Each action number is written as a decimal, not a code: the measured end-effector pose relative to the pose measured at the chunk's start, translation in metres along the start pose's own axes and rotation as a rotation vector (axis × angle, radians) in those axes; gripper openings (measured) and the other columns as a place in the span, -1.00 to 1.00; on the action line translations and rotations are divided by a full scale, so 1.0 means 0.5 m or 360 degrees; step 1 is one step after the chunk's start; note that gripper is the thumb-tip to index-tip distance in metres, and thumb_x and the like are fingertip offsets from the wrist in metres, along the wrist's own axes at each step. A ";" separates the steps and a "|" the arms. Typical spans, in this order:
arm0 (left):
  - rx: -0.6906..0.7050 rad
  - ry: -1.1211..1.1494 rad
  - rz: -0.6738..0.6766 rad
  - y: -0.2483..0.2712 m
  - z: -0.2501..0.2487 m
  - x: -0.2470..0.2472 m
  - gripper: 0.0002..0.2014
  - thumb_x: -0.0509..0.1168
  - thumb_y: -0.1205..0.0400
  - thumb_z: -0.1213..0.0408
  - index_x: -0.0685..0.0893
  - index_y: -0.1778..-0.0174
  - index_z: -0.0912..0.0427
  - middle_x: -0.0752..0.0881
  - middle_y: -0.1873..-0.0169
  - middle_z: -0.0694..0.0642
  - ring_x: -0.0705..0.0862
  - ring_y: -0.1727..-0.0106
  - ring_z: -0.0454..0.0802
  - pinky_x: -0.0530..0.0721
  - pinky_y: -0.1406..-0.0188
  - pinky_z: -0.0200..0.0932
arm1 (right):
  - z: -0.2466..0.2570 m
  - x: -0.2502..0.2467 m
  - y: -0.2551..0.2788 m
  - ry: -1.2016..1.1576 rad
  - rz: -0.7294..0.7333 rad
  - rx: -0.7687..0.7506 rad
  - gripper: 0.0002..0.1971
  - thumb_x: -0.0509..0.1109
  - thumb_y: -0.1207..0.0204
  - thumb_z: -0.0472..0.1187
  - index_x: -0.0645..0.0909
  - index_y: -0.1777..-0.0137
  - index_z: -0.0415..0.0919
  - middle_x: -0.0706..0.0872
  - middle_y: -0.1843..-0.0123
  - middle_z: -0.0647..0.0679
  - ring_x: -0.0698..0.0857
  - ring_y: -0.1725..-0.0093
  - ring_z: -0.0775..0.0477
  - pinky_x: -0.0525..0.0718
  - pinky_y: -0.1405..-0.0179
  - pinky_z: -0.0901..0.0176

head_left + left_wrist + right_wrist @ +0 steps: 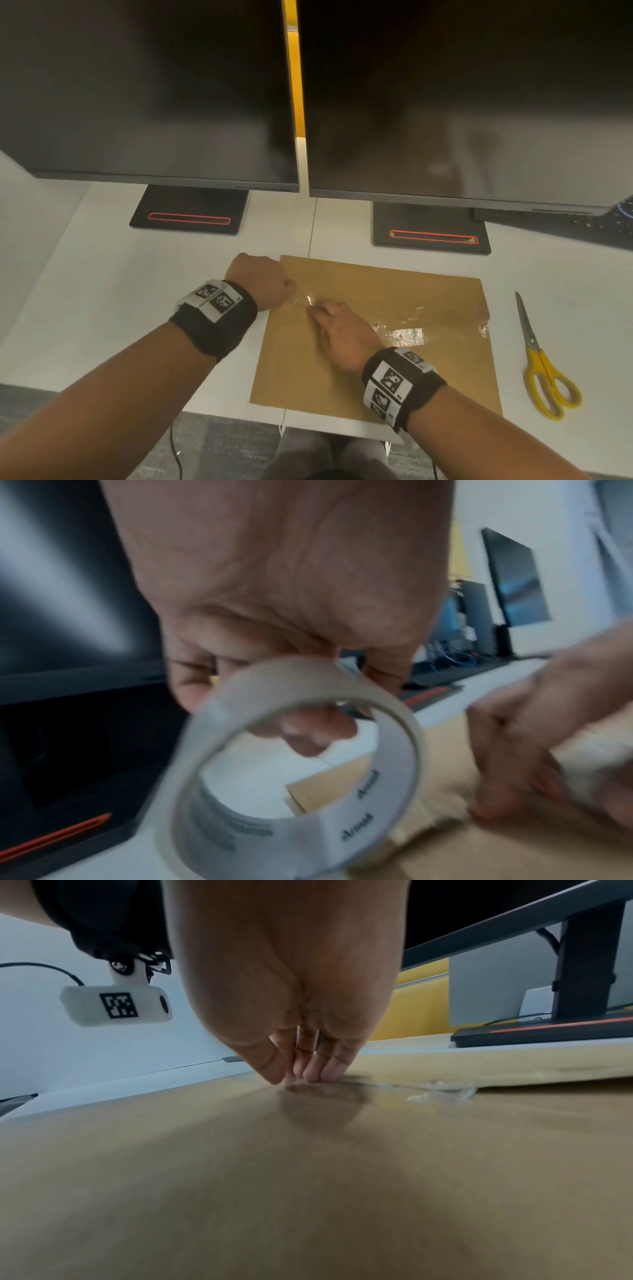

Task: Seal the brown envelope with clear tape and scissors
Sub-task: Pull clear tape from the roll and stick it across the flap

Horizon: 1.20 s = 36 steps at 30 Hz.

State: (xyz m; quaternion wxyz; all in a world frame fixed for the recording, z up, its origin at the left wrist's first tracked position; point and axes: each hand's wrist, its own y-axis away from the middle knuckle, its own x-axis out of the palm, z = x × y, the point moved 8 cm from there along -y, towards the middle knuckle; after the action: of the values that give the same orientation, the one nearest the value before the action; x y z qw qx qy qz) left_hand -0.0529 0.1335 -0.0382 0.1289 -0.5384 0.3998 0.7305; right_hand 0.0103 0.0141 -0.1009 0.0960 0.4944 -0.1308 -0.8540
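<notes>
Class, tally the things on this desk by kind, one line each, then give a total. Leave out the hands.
Monitors: 2
Envelope: 1
Tape roll: 1
Scissors: 1
Keyboard: 1
Total: 6

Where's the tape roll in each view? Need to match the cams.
Head: not visible; hidden under the left hand at the envelope's left edge.
Left wrist: tape roll low centre, gripped by that hand.
Right wrist: not in view; the right hand presses laid tape.
Shared landmark: the envelope, in all three.
</notes>
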 end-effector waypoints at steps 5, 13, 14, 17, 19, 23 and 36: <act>0.0118 0.0372 0.0101 -0.002 0.049 0.023 -0.59 0.12 -0.62 -0.17 0.44 0.44 0.02 0.51 0.49 -0.08 0.53 0.21 0.07 0.50 0.05 -0.09 | 0.011 0.003 -0.012 0.0038 0.0047 0.0050 -0.35 0.11 -0.60 -0.34 0.03 -0.64 0.04 0.28 -0.57 -0.02 0.31 -0.48 -0.19 0.40 -0.42 0.01; 0.0238 0.0216 0.0161 0.053 0.078 0.043 -0.56 0.16 -0.56 -0.30 0.71 0.12 -0.01 0.70 0.11 -0.08 0.55 -0.04 -0.01 0.35 -0.08 -0.19 | 0.022 0.015 -0.035 0.0274 0.0231 0.0121 -0.33 0.09 -0.63 -0.29 -0.09 -0.66 0.08 0.11 -0.65 -0.08 0.19 -0.57 -0.22 0.35 -0.47 -0.05; 0.0285 0.0183 0.0167 0.056 0.073 0.059 -0.54 0.20 -0.51 -0.34 0.72 0.12 -0.03 0.69 0.07 -0.10 0.53 -0.02 -0.04 0.36 -0.16 -0.15 | 0.022 0.014 -0.035 0.0282 0.0221 0.0125 -0.35 0.07 -0.63 -0.28 -0.08 -0.66 0.08 0.12 -0.64 -0.08 0.19 -0.56 -0.21 0.34 -0.48 -0.05; 0.0380 0.0232 0.0088 0.072 0.053 0.092 -0.55 0.34 -0.39 -0.34 0.66 0.04 -0.05 0.63 0.00 -0.11 0.47 -0.01 -0.06 0.34 -0.13 -0.18 | 0.025 0.014 -0.033 0.0314 0.0199 0.0134 -0.36 0.06 -0.64 -0.25 -0.08 -0.66 0.06 0.15 -0.63 -0.09 0.21 -0.55 -0.21 0.34 -0.48 -0.03; 0.0465 0.0152 0.0081 0.075 0.039 0.117 -0.57 0.36 -0.39 -0.30 0.62 0.03 -0.06 0.63 0.00 -0.13 0.48 -0.06 -0.08 0.34 -0.16 -0.14 | 0.028 0.011 -0.031 0.0321 0.0167 0.0133 -0.39 0.04 -0.65 -0.23 -0.06 -0.66 0.06 0.18 -0.61 -0.10 0.24 -0.53 -0.20 0.37 -0.47 -0.04; 0.0497 0.0136 0.0068 0.073 0.033 0.129 -0.88 0.23 -0.56 0.06 0.60 0.08 -0.03 0.67 0.10 -0.14 0.57 -0.11 -0.08 0.16 -0.50 0.00 | 0.030 0.007 -0.027 0.0283 0.0102 0.0115 -0.42 0.02 -0.65 -0.23 -0.02 -0.65 0.05 0.25 -0.57 -0.11 0.29 -0.49 -0.19 0.40 -0.42 -0.07; 0.0315 0.0252 -0.0295 0.039 0.062 0.044 -0.43 -0.11 -0.56 -0.35 0.67 0.23 -0.04 0.75 0.20 -0.15 0.60 0.17 -0.10 0.31 -0.12 -0.07 | 0.026 0.014 -0.024 0.0279 0.0076 0.0163 -0.45 0.02 -0.67 -0.17 -0.02 -0.63 0.09 0.27 -0.52 -0.11 0.27 -0.47 -0.18 0.33 -0.40 -0.10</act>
State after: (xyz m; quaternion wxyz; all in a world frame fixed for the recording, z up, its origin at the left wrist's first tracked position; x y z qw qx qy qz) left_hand -0.0947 0.1378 -0.0461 0.2162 -0.6137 0.4274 0.6277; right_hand -0.0048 0.0252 -0.1042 0.1020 0.5681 -0.1772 -0.7971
